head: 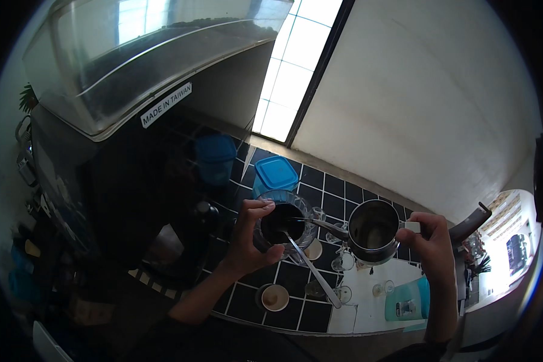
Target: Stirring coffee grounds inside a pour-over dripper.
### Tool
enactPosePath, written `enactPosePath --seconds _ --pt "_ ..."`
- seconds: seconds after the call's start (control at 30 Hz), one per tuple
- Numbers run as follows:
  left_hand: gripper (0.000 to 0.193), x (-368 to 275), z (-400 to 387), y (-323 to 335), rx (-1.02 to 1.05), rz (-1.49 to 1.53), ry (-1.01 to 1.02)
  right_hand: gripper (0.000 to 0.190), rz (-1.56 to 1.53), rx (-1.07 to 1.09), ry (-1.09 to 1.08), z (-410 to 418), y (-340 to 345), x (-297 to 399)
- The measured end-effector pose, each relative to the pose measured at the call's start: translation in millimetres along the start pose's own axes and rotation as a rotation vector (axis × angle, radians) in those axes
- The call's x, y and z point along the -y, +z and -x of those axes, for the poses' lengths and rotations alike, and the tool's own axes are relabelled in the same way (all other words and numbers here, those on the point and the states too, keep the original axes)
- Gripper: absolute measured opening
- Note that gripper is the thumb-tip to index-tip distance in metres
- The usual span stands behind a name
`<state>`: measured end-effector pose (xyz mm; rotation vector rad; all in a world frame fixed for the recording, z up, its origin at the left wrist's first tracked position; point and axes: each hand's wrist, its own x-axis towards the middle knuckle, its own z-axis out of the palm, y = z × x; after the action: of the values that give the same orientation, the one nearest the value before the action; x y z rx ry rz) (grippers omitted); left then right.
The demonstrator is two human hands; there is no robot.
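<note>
My left hand [249, 246] is curled around a clear glass vessel [308, 226] with dark contents [278, 221]. A long-handled metal spoon [316, 276] leans out of it towards me. In my right hand [430, 242] is a stainless steel mug [373, 257], gripped by its handle and held just right of the glass, with its mouth showing a dull, shadowed inside. A slender metal piece [329, 227] bridges the gap between mug and glass; whether it is a spout or a second utensil I cannot tell.
A large dark machine with a clear hopper [172, 59] fills the left. On the black tiled counter [311, 176] stand a blue-lidded container [276, 174], paper cups [275, 298], small glasses [343, 261] and a teal jug [407, 299]. Beyond rise a wall [412, 104] and window [294, 68].
</note>
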<state>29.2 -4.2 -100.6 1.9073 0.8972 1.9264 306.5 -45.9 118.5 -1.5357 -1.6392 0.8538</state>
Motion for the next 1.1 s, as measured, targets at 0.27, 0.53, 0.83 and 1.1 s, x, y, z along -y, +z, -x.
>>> enactPosePath --seconds 0.27,0.53,0.83,1.1 --pt "0.07 -3 0 1 0.005 0.001 -0.004 0.046 0.119 -0.044 0.029 4 -6 -18" --pt "0.074 5 -1 2 -0.01 0.015 0.017 0.052 0.016 -0.109 0.004 2 -6 -25" --pt "0.071 9 -8 4 0.018 0.034 0.03 0.054 0.067 -0.224 -0.034 8 -15 -32" --pt "0.074 2 -9 -8 0.11 -0.006 -0.014 0.067 0.183 -0.292 -0.17 2 -8 -38"
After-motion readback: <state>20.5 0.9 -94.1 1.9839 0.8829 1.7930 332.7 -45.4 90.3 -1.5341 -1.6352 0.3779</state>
